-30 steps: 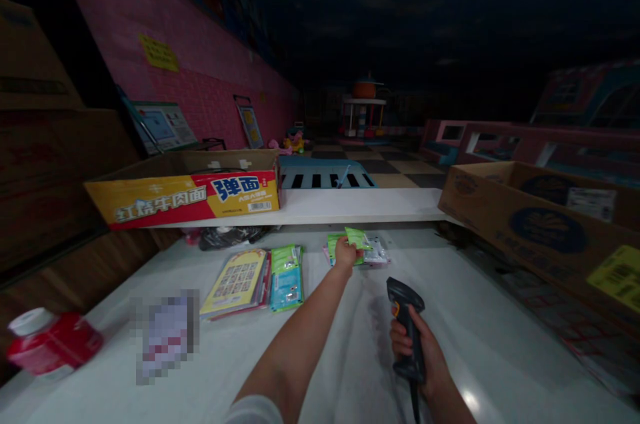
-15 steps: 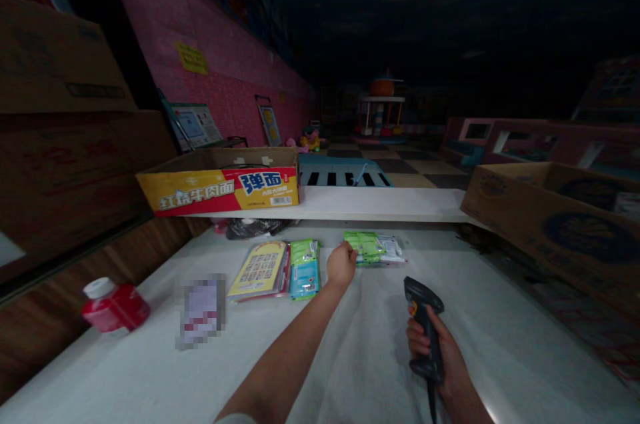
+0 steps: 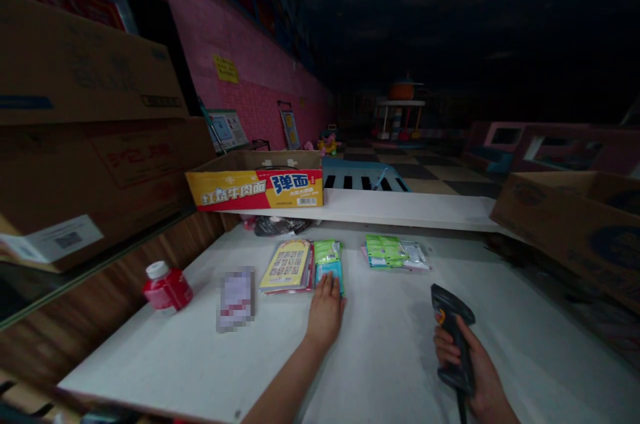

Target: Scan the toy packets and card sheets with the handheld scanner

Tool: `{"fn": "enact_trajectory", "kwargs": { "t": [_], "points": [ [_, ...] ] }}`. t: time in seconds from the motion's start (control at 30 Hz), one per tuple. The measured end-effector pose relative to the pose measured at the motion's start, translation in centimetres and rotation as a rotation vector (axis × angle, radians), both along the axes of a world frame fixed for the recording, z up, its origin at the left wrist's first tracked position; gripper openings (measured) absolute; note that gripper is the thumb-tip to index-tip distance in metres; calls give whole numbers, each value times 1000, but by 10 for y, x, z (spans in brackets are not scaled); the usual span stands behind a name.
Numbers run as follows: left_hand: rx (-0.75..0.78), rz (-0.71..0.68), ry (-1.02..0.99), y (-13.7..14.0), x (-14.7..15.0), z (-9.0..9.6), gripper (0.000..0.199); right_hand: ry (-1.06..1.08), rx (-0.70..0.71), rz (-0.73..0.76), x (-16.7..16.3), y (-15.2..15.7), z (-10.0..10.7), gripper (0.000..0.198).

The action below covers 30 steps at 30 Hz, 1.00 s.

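Note:
My left hand (image 3: 326,311) lies with its fingers stretched over the lower part of a green and blue plastic packet (image 3: 328,252). Just left of that packet is a stack of yellow-topped printed booklets or cards (image 3: 289,265) in clear wrapping. Wrapped around the handle of a black barcode scanner (image 3: 454,314) is my right hand (image 3: 477,364); the scanner is held upright over the table, its cable running down. Beyond the scanner, a green packet (image 3: 385,251) lies on top of a whitish clear-wrapped one (image 3: 419,256), apart from both hands.
On the white table (image 3: 200,371) stand a red bottle with a white cap (image 3: 167,289) and a blurred-out purplish item (image 3: 237,297). A raised white shelf (image 3: 400,205) carries a yellow-red noodle carton (image 3: 255,189). Brown cartons (image 3: 90,164) are stacked left; another carton (image 3: 565,224) stands right.
My left hand has moved from the green packet at the back leftward and nearer, onto the green and blue packet, its closed fingers now extended. The view has shifted; my right hand still holds the scanner.

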<state>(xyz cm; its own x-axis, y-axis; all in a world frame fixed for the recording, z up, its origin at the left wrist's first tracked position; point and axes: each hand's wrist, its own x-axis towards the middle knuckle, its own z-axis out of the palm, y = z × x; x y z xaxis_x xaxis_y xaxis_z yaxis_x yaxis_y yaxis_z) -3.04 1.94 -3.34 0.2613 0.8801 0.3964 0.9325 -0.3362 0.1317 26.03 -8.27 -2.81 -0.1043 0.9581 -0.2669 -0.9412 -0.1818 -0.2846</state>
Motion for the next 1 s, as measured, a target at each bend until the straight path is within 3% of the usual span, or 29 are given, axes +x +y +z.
{"fn": "enact_trajectory", "kwargs": {
  "t": [0.13,0.3,0.6,0.83,1.0],
  "points": [
    [56,-25,-58,-3,-1,0,35,-37,2,-6,-2,-2,4,29],
    [166,138,-118,-10,-1,7,38,-108,5,-2,-3,-4,3,31],
    [76,119,-125,-16,4,17,28,-94,5,-49,-6,-6,6,29],
    [-63,70,-173,-26,3,17,49,-46,-44,-33,-3,-18,5,23],
    [-161,63,-212,-29,4,15,67,-163,-60,-23,1,-25,1,24]
  ]
}}
